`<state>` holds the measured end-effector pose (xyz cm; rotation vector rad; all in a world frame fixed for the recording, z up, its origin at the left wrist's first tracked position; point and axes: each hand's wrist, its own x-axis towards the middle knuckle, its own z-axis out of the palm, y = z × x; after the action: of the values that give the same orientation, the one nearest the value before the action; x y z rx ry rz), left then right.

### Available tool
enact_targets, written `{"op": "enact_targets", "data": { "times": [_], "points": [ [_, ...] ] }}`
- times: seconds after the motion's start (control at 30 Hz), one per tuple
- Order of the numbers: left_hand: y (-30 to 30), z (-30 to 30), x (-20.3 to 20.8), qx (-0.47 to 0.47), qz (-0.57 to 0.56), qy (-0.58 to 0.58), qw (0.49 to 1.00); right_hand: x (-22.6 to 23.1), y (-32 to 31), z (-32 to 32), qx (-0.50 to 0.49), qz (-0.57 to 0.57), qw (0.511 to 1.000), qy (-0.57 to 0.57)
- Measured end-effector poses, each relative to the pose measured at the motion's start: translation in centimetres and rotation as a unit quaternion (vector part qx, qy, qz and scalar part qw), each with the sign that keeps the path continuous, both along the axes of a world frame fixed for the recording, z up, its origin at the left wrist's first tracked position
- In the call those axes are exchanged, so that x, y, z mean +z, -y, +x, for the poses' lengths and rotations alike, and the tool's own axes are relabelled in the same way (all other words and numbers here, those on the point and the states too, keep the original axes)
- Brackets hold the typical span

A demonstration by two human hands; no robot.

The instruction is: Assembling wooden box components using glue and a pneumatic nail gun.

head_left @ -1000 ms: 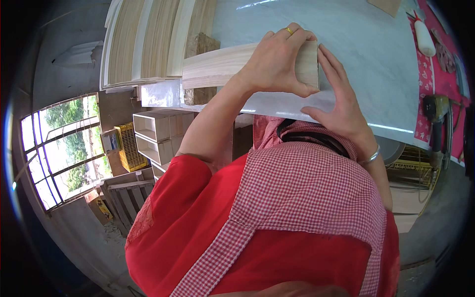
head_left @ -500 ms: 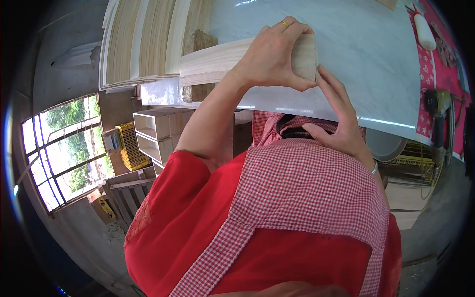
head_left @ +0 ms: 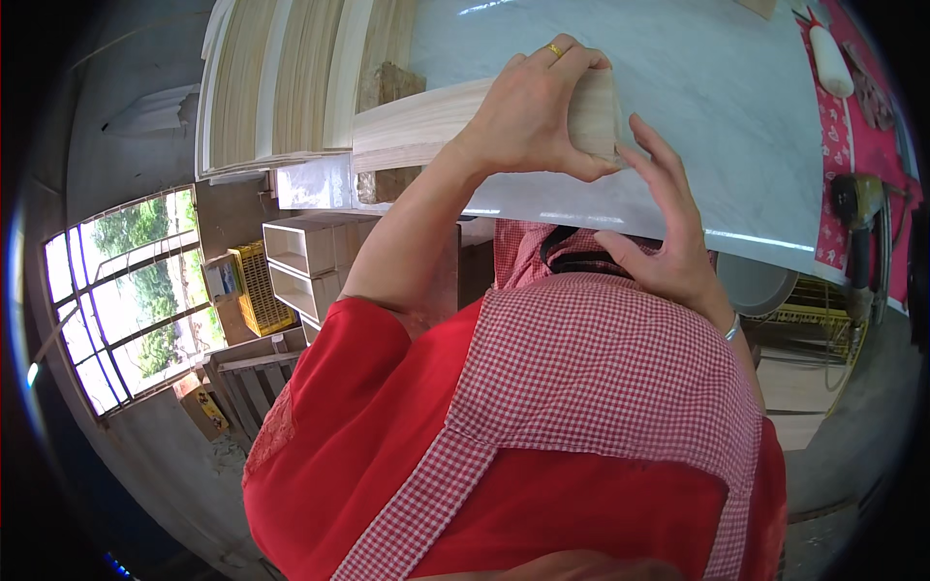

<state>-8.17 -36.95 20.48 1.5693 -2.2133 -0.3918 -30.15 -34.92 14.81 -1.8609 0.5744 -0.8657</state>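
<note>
A pale wooden board point(head_left: 417, 124) lies across the bench, its left part over a rough wooden block point(head_left: 387, 182). My left hand point(head_left: 538, 107) grips the board near its right end, thumb on the near edge and fingers over the far edge. A ring shows on one finger. My right hand point(head_left: 668, 213) is beside the board's right end, fingers apart and slightly bent, one fingertip close to the near corner. Whether that fingertip touches the wood I cannot tell. Nothing shows in my right hand.
Several stacked boards point(head_left: 291, 77) stand at the bench's left. The pale, glossy bench top point(head_left: 736, 116) has its near edge at my waist. On the right are a white bottle point(head_left: 830, 60), a pink patterned cloth point(head_left: 835, 145) and a power tool point(head_left: 857, 208). A yellow crate point(head_left: 257, 290) stands lower left.
My right hand's fingers have spread and drawn back a little from the board's end. The left hand keeps its grip, and the board stays in nearly the same place.
</note>
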Motion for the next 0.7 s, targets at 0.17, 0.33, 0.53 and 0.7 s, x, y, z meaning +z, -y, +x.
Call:
{"op": "enact_targets", "data": {
  "times": [0.17,0.33,0.53,0.7],
  "points": [
    [-0.3,0.1,-0.3,-0.006,-0.004,0.002,1.000,0.4,1.7,1.8,-0.029,-0.005,0.999,0.044],
    [-0.3,0.1,-0.2,-0.008,0.000,0.002,1.000,1.0,1.4,1.6,-0.009,0.003,0.999,0.048],
    [0.2,-0.2,-0.1,-0.001,0.008,-0.003,1.000,2.4,0.2,-1.5,0.033,0.028,0.999,-0.004],
    [0.1,0.3,0.2,-0.001,-0.009,-0.014,1.000,3.0,1.0,-4.4,-0.007,0.044,0.997,-0.061]
  ]
}}
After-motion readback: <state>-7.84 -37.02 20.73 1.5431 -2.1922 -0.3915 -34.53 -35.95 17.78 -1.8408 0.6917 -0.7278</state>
